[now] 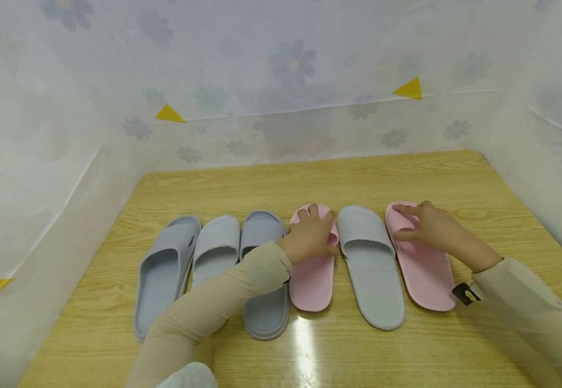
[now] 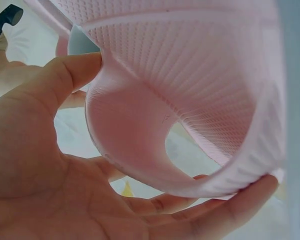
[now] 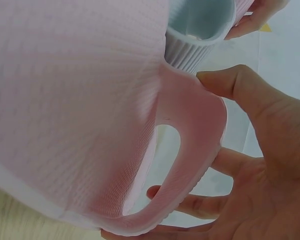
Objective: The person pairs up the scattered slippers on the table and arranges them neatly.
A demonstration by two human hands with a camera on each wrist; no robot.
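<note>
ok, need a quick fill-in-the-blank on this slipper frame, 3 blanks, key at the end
1. Six slippers lie in a row on the wooden table: four grey and ___ pink.
2. The left hand grips the strap of a pink slipper whose neighbour on the right in the head view is a ___ slipper.
3. The right hand rests on the ___ slipper at the right end of the row.

Missing words: two; grey; pink

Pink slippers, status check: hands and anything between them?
Left hand grips left pink slipper by its strap. Right hand grips right pink slipper likewise. Grey slipper lies between them, on the table.
</note>
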